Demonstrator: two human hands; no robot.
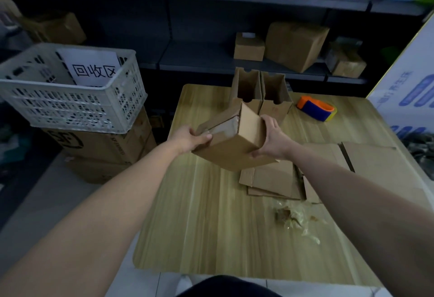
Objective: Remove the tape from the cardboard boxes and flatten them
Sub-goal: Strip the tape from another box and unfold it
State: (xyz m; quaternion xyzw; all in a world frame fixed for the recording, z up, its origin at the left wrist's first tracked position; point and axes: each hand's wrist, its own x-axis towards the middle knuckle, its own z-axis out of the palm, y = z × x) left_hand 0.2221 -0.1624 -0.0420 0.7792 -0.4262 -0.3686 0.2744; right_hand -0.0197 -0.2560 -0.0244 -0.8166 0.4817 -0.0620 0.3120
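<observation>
Right now you hold a small cardboard box [232, 143] tilted above the wood-grain table [199, 214]. Your left hand [192, 138] grips its taped end, thumb on top. Your right hand [272, 136] is curled round the opposite side.

On the table, two open-topped boxes [260, 92] stand touching at the far edge, with an orange-and-blue tape dispenser [315, 108] just to their right. Flattened cardboard [277, 179] lies under your right forearm, and a crumpled wad of clear tape [293, 217] sits nearer you.

Left of the table, a white slatted crate [70, 99] with a printed sign [94, 69] inside rests on stacked cartons [105, 146]. Dark shelving [211, 62] with more boxes runs along the back.

The held box hides most of your fingers and its own underside. The top shelf's contents are cut off at the frame edge, and the shelf recesses are too dim to read.
</observation>
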